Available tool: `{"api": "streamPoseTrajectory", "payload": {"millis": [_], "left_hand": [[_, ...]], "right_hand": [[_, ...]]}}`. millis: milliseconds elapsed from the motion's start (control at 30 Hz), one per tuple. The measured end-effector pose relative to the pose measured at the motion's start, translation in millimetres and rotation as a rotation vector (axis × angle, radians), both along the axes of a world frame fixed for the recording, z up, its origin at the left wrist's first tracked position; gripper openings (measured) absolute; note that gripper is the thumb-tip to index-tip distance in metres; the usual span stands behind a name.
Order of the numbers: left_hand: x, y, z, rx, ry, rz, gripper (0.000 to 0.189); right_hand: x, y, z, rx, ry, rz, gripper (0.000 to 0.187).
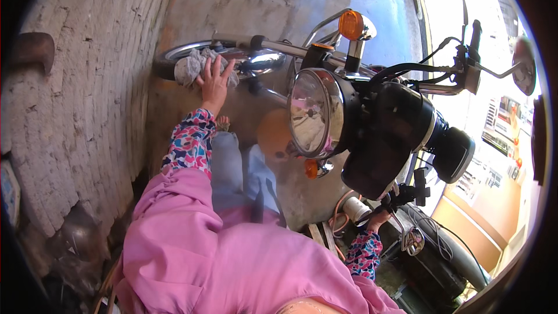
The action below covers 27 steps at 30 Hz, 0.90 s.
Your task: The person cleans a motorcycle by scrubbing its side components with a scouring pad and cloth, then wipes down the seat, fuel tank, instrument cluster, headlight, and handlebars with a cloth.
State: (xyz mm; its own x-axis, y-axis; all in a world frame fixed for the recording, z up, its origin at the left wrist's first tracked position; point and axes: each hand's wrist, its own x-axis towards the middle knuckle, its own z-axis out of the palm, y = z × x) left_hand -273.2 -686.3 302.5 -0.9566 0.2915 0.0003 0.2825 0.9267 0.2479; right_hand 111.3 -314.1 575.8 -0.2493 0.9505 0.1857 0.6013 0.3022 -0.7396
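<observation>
A motorcycle lies across the view, its round chrome headlight [310, 113] in the middle and its front wheel [165, 63] at the left. My left hand [214, 82], fingers spread, presses a crumpled grey cloth [195, 66] against the front end by the wheel and fork. Lower right, my right hand [378, 221] is at the near end of the handlebar, by the lever and controls [405, 195]; its fingers are largely hidden behind them. Orange turn signals [350, 25] flank the headlight. The far handlebar grip [476, 35] points away from me.
A rough brick wall [96, 52] runs along the left. Beside my right arm are a white spool [355, 209], an orange hose or cable, wooden slats [321, 235] and a grey pipe [453, 237] with looped cable. A round mirror [524, 66] juts out at the far right. My foot [223, 123] rests on the concrete floor.
</observation>
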Motion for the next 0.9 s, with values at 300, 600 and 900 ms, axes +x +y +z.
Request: {"api": "streamPoseTrajectory", "payload": {"millis": [300, 600, 900], "left_hand": [[64.1, 108.7, 56.4, 1.202, -0.778, 0.124, 0.038], [76.1, 117.2, 11.8, 0.854, -0.498, 0.136, 0.04], [73.6, 149.8, -20.2, 0.551, -0.229, 0.463, 0.032]], "right_hand": [[82.7, 75.4, -14.7, 0.594, -0.77, 0.48, 0.034], [108.8, 83.6, -12.6, 0.533, -0.838, 0.299, 0.022], [129.2, 85.3, -14.6, 0.45, -0.769, 0.286, 0.021]]}}
